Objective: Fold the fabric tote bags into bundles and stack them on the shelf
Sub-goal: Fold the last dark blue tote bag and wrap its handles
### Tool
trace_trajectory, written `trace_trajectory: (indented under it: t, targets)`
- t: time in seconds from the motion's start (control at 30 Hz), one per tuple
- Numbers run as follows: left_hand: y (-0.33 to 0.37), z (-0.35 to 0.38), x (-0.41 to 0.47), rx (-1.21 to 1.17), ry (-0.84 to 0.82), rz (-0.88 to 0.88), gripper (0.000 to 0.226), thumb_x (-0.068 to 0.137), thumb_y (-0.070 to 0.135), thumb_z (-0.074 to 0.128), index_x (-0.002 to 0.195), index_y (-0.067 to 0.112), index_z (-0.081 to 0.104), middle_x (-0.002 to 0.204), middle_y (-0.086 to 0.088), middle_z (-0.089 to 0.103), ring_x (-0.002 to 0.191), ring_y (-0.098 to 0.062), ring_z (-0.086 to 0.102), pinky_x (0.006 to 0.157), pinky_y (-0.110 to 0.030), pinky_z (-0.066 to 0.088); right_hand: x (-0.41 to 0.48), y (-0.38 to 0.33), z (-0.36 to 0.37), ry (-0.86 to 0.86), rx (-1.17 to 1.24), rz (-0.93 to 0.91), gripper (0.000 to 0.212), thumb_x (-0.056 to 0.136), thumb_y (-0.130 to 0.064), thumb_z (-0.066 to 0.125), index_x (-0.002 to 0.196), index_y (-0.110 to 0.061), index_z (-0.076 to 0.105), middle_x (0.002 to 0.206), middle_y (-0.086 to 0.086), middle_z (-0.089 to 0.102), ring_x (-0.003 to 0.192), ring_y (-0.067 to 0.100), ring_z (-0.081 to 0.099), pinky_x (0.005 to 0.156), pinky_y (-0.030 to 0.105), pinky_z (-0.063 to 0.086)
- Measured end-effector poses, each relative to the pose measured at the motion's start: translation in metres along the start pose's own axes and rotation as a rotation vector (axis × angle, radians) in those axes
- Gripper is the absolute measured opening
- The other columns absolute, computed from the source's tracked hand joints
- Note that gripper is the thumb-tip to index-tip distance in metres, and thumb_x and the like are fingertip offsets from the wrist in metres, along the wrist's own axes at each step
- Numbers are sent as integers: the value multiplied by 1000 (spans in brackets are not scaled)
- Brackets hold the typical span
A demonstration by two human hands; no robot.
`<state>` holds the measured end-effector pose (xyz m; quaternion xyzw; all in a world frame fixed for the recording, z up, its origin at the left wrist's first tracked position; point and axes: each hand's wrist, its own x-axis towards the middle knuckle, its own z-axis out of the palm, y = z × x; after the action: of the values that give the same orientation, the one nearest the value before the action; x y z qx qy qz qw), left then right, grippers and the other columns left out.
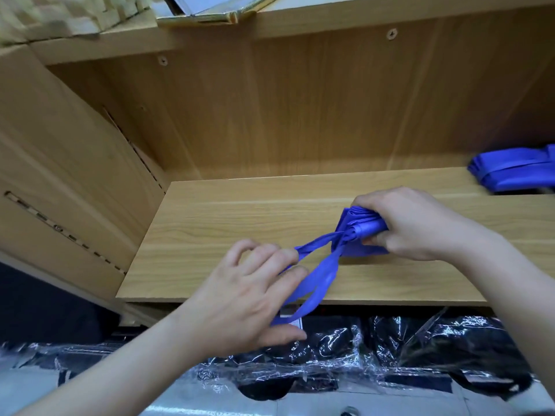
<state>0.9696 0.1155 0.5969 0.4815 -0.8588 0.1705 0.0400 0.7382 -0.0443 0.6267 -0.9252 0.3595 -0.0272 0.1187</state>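
Observation:
A blue fabric tote bag, rolled into a tight bundle, rests on the wooden shelf board. My right hand grips the roll from the right. The bag's long blue handle straps stretch down and left from the roll, past the shelf's front edge. My left hand holds the straps, with the fingers curled round them. At the far right of the same shelf lies a pile of folded blue bags.
The shelf's wooden back panel and left side wall enclose the space. An upper shelf carries gold-edged card items. Below the shelf's front edge lie dark goods wrapped in clear plastic.

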Motion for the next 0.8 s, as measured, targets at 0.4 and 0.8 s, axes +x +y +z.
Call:
trace_trajectory:
  t: [0.4,0.8]
  targets:
    - [-23,8,-9,-126,35,102,6,77,12,62,77,15,67,95,0,65,101,-25,59,96,-34,37,-1,15,3,-141,162,114,26,78,-25,76,74,-27,50,69,-12,58,70,8,52,61,28,40]
    - [-17,-44,39,-1755,-381,-249,42,64,4,51,97,15,72,76,-3,73,66,-25,66,67,-32,50,12,-5,28,-38,135,108,30,77,-28,72,92,-26,46,80,-8,61,80,22,56,69,39,49]
